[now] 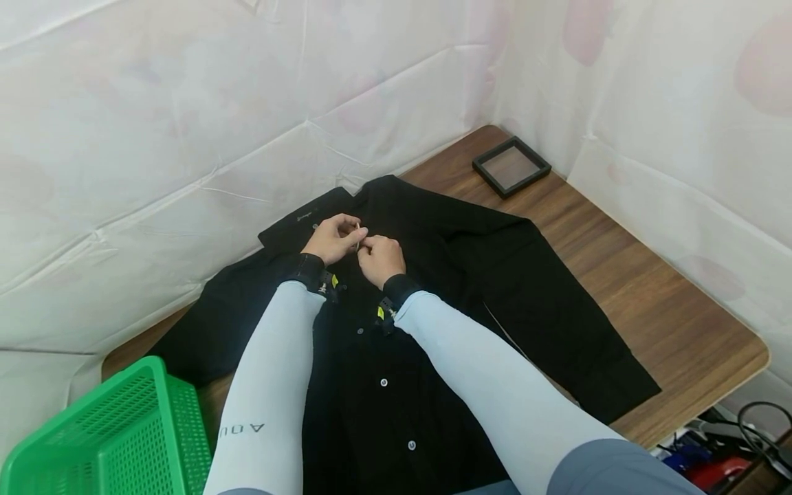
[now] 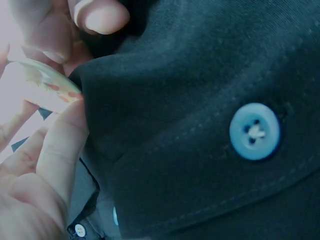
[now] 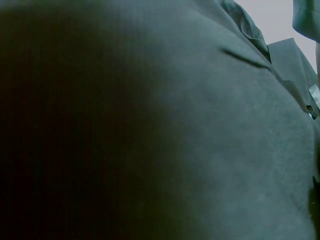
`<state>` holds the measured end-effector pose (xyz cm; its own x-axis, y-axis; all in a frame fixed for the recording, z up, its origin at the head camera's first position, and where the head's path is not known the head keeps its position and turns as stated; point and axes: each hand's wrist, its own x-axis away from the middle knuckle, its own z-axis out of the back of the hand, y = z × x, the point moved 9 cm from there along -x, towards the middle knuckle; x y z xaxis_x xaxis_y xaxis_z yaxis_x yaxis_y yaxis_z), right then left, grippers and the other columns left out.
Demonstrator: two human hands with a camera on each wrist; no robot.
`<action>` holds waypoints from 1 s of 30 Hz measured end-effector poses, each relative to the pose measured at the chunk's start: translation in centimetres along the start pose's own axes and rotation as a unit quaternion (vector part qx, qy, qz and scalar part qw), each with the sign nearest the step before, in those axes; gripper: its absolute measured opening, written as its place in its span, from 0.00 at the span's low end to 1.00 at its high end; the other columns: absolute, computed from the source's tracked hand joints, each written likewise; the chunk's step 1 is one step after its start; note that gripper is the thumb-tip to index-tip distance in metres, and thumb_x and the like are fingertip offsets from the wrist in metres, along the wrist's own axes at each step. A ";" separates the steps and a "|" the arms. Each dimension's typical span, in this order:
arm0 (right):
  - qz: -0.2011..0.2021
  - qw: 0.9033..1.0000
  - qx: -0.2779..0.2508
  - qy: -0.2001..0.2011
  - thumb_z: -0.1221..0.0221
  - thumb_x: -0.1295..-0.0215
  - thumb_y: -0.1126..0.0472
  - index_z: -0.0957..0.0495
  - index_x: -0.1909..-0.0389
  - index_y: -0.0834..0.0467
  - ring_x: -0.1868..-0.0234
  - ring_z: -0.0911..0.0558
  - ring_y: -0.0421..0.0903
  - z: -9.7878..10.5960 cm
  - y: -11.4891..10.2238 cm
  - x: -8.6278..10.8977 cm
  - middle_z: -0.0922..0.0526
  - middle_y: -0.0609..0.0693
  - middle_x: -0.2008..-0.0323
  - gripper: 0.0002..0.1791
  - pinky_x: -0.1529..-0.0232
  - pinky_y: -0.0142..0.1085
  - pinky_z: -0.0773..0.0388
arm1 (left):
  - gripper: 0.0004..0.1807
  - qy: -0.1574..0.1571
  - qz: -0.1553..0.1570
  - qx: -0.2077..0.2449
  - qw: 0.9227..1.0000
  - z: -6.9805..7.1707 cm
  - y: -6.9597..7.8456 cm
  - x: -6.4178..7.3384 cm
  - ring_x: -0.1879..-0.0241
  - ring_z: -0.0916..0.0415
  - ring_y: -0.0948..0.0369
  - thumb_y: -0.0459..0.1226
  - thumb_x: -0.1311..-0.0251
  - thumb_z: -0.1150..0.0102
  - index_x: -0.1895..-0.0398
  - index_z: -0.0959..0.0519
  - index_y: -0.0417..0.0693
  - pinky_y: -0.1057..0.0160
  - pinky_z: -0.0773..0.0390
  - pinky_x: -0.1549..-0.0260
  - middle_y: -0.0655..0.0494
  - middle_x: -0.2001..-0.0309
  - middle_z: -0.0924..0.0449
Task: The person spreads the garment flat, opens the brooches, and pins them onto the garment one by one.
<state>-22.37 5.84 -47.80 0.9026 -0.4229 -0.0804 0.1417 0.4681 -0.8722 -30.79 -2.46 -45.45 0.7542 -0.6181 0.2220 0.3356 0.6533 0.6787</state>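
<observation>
A black button-up shirt point(image 1: 433, 357) lies spread on the table, its collar at the far side. Over the upper button placket, my left hand point(image 1: 334, 239) pinches a small, pale, thin piece point(image 2: 55, 87) between thumb and fingers. Curved, with orange-red marks, the piece touches the edge of the black cloth in the left wrist view. My right hand point(image 1: 381, 261) is close beside, fingers curled and pinching the placket cloth; its fingertips are partly hidden. A pale button point(image 2: 255, 131) sewn with light thread shows large near the fingers. Dark blurred cloth fills most of the right wrist view.
A green plastic basket point(image 1: 163, 405) stands at the near left, by the shirt's sleeve. On the wooden table point(image 1: 668, 309), a black square frame point(image 1: 511, 167) lies at the far corner. Pale sheeting point(image 1: 247, 137) hangs behind. Cables and small items point(image 1: 711, 454) lie beyond the right edge.
</observation>
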 end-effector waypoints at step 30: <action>-0.072 0.993 -0.058 0.073 0.45 0.32 0.61 0.16 0.54 0.56 0.63 0.22 0.44 1.1 1.1 0.5 0.17 0.49 0.61 0.12 0.61 0.36 0.24 | 0.30 0.047 0.018 -0.039 0.998 0.6 -0.8 2.2 0.48 0.26 0.52 0.57 0.32 0.53 0.37 0.29 0.46 0.52 0.24 0.51 0.48 0.47 0.23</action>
<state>-21.34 7.02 -48.30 0.8065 -0.5911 -0.0127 0.2096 0.3059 -0.9287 -29.78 -4.60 -45.12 0.8145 -0.5529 0.1759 0.3485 0.7086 0.6135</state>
